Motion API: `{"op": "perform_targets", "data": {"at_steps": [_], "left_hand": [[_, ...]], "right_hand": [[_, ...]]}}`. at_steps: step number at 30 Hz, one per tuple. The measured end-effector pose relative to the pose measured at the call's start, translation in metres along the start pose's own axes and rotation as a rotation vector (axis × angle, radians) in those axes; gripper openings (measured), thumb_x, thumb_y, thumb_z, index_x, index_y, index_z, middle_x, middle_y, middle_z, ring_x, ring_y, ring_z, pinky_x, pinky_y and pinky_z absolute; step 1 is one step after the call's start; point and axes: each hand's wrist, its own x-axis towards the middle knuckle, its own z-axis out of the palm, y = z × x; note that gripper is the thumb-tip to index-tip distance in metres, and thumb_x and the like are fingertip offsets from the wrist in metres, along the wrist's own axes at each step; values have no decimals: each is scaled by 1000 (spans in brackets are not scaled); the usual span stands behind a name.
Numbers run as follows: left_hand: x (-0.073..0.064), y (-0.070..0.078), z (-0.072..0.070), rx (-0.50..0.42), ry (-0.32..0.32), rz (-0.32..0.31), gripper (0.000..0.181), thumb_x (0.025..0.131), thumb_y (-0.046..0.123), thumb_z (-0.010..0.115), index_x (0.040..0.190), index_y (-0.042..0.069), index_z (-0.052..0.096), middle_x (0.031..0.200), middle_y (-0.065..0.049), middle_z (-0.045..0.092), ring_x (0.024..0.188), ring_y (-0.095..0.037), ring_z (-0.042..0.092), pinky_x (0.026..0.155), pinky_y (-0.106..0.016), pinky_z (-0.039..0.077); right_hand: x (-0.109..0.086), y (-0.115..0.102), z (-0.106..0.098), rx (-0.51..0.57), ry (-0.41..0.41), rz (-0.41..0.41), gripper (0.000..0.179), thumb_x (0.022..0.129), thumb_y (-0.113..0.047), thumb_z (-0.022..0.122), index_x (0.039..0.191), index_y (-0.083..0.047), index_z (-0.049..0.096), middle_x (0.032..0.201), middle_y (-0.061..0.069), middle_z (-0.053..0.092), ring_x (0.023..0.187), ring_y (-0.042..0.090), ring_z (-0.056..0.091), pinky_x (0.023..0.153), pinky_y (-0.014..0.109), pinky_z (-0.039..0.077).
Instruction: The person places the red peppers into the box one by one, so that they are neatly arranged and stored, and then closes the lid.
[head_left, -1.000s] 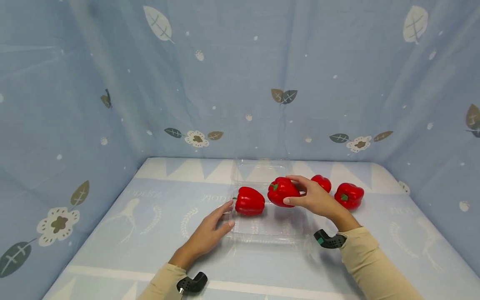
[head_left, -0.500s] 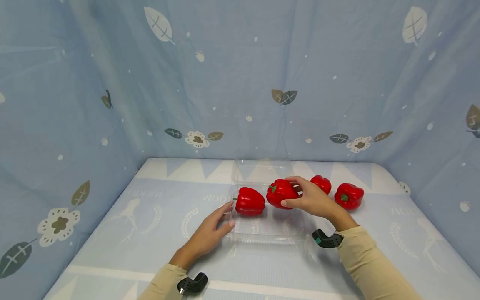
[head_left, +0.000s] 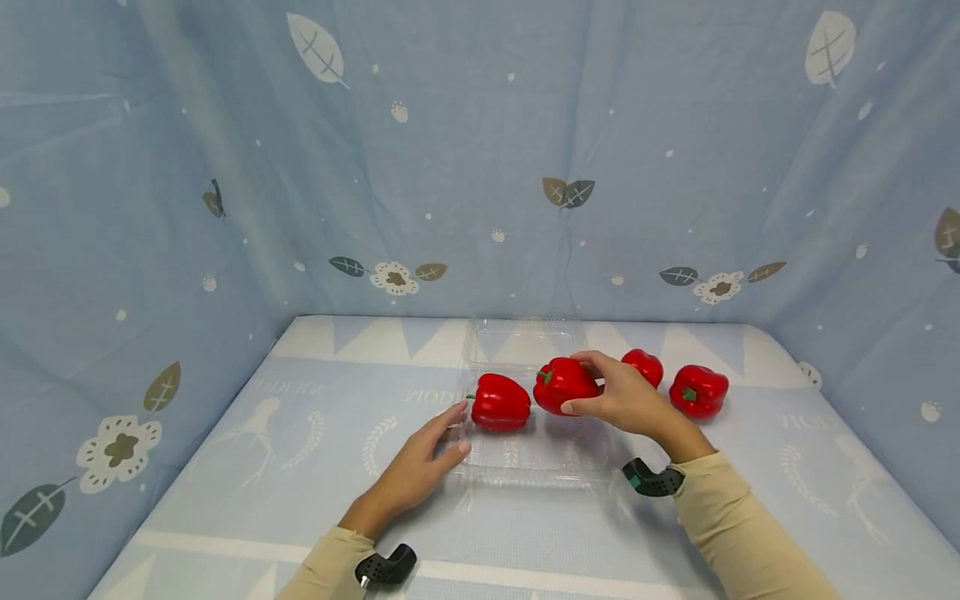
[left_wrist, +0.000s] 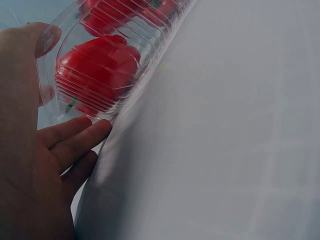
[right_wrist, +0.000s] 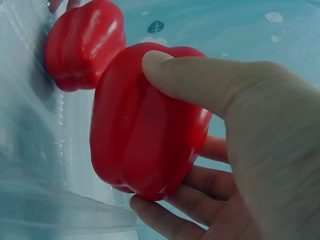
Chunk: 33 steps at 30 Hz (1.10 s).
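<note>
My right hand (head_left: 626, 400) grips a glossy red bell pepper (head_left: 562, 387) above the right part of a clear plastic clamshell container (head_left: 517, 475). In the right wrist view, the thumb lies across the held pepper's side, with the other fingers curled around the far side. A second red bell pepper (head_left: 500, 404) lies in the container's left part, its green stem pointing left. My left hand (head_left: 416, 467) rests at the container's left side, fingers loosely extended. The left wrist view shows its fingertips (left_wrist: 102, 130) right at the ribbed clear wall.
Two more red bell peppers, a farther one (head_left: 642, 367) and a nearer one (head_left: 699, 392), sit on the table right of the container. The raised clear lid (head_left: 525, 337) lies open behind. A patterned blue curtain (head_left: 480, 167) encloses the table (head_left: 285, 492).
The right hand has moved slightly left and down with the held pepper, then barely shifted. The left hand, container and other peppers stay in place.
</note>
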Motion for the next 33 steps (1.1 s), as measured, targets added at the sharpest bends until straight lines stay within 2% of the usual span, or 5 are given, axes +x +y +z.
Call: {"op": "perform_targets", "data": {"at_steps": [8, 18, 26, 33], "left_hand": [[0, 2, 0, 4, -6, -11, 63, 99, 38, 62, 156, 23, 37, 146, -3, 53, 128, -19, 55, 110, -51, 38], [0, 2, -1, 10, -6, -7, 64, 100, 38, 62, 156, 23, 37, 146, -3, 52, 128, -18, 55, 110, -51, 38], [0, 1, -1, 10, -5, -11, 64, 99, 38, 62, 156, 23, 37, 146, -3, 52, 128, -19, 55, 110, -51, 38], [1, 1, -1, 12, -5, -13, 63, 99, 39, 62, 156, 24, 37, 147, -2, 52, 128, -20, 55, 110, -52, 38]], "right_hand": [[0, -3, 3, -81, -14, -27, 81, 76, -42, 87, 143, -11, 53, 129, 7, 63, 112, 26, 59, 85, 42, 57], [1, -6, 4, -178, -31, -44, 79, 77, -34, 88, 141, -4, 52, 135, 12, 58, 119, 30, 56, 93, 48, 53], [3, -8, 8, -224, -67, -16, 75, 74, -34, 89, 136, -6, 56, 125, 8, 58, 109, 26, 57, 86, 42, 57], [3, -8, 10, -260, -77, -9, 76, 75, -37, 88, 137, -6, 57, 124, 9, 57, 109, 27, 58, 84, 44, 57]]}}
